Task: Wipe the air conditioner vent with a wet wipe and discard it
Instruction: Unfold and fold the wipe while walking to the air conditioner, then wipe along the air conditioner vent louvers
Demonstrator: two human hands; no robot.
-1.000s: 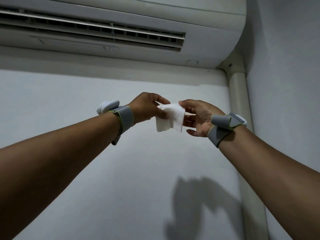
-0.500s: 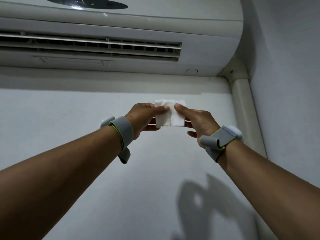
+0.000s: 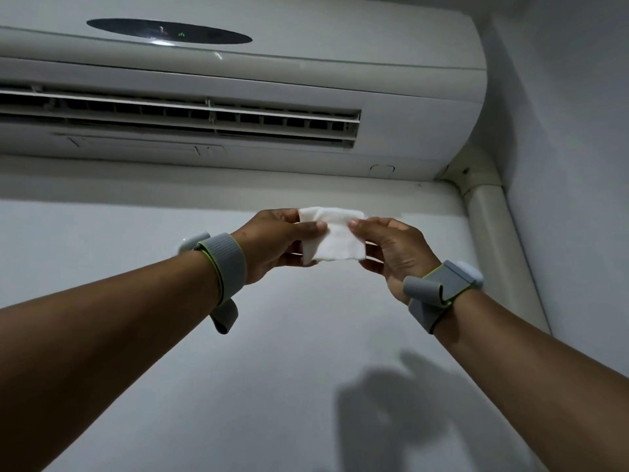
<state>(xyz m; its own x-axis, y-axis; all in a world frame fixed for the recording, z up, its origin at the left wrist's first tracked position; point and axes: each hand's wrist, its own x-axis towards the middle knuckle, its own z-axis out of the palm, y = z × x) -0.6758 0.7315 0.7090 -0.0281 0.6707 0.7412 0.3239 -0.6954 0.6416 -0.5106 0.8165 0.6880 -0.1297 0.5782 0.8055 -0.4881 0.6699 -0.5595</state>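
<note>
A white wall-mounted air conditioner (image 3: 306, 76) fills the top of the head view, its dark slatted vent (image 3: 177, 117) running from the left edge to past the middle. Below it I hold a folded white wet wipe (image 3: 335, 241) flat between both hands. My left hand (image 3: 272, 243) pinches its left edge with thumb and fingers. My right hand (image 3: 394, 253) pinches its right edge. The wipe is well below the vent and touches nothing else. Both wrists wear grey straps.
A cream pipe cover (image 3: 500, 247) runs down the corner from the unit's right end. The side wall (image 3: 578, 165) closes in on the right. The grey wall (image 3: 136, 233) lies behind my hands, with their shadow at the lower right.
My hands have risen a little with the wipe and spread it flatter between them. The view has tilted up, showing more of the air conditioner's front panel.
</note>
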